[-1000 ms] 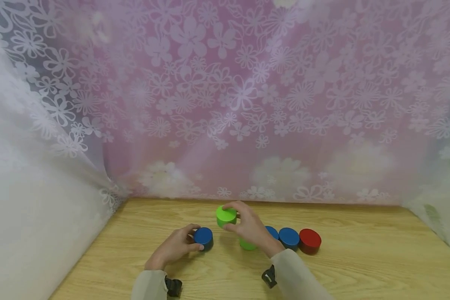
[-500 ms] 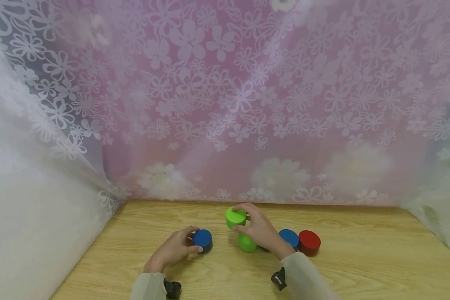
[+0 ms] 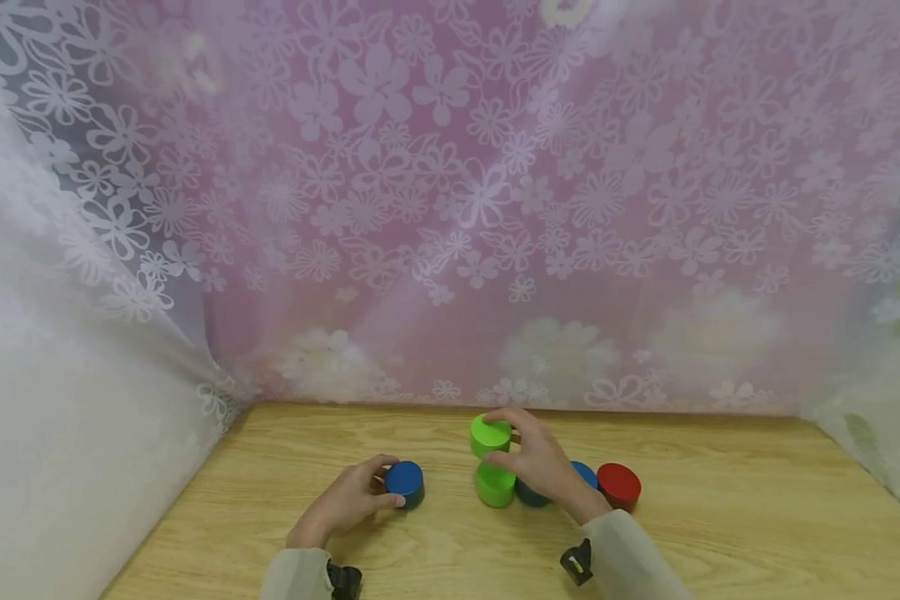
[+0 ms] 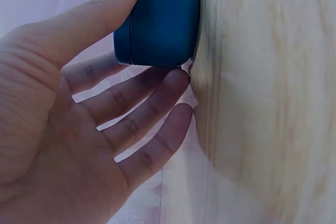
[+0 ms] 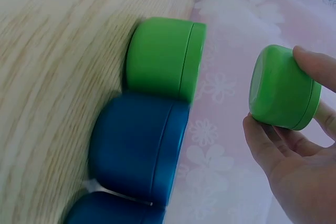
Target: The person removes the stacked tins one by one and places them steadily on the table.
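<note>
My left hand (image 3: 345, 502) pinches a small round blue tin (image 3: 404, 479) with a lid, between thumb and fingers. In the left wrist view this blue tin (image 4: 164, 19) sits upright with its base at the tabletop. My right hand (image 3: 537, 461) grips a bright green tin (image 3: 489, 435) of the same shape. That green tin (image 5: 283, 87) is held up off the table in the right wrist view, thumb on one side and fingers on the other. Below it stands a second green tin (image 3: 496, 487), at the left end of a row.
Right of the standing green tin, the row goes on with a blue tin (image 3: 531, 493), another blue tin (image 3: 584, 474) and a red tin (image 3: 619, 486). My right hand and forearm partly cover the blue ones. A pink flowered curtain (image 3: 450, 250) hangs behind the wooden table (image 3: 450, 558).
My right hand has moved to the right with the green tin, coming over the standing green one. My left hand stays at its blue tin.
</note>
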Available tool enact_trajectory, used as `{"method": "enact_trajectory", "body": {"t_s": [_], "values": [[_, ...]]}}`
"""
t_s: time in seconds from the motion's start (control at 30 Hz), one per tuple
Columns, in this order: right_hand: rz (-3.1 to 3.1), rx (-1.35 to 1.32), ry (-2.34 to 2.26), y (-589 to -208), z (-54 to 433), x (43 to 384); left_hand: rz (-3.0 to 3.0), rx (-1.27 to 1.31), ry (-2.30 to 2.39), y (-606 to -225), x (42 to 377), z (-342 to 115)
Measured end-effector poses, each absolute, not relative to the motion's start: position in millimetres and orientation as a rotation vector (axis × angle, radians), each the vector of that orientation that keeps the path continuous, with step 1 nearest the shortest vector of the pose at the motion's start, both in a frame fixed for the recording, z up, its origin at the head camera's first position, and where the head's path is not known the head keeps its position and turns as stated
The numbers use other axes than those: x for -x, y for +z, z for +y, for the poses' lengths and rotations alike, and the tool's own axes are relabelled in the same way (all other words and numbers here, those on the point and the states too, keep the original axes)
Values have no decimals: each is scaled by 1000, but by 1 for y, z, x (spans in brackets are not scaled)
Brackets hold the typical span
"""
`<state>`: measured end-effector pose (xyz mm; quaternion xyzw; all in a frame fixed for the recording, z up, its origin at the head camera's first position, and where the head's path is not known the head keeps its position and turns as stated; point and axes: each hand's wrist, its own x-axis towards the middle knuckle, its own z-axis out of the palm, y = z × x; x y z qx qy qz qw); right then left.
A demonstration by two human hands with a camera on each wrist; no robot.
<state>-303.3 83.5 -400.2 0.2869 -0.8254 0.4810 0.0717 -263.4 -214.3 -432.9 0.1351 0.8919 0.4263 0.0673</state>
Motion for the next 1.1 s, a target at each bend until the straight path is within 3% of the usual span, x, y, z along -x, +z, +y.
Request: {"method": "enact_trajectory", "body": {"t_s": [1.1], "values": [[-2491, -807, 1369, -398, 133, 304, 2679, -396, 1302, -434, 265, -211]]}}
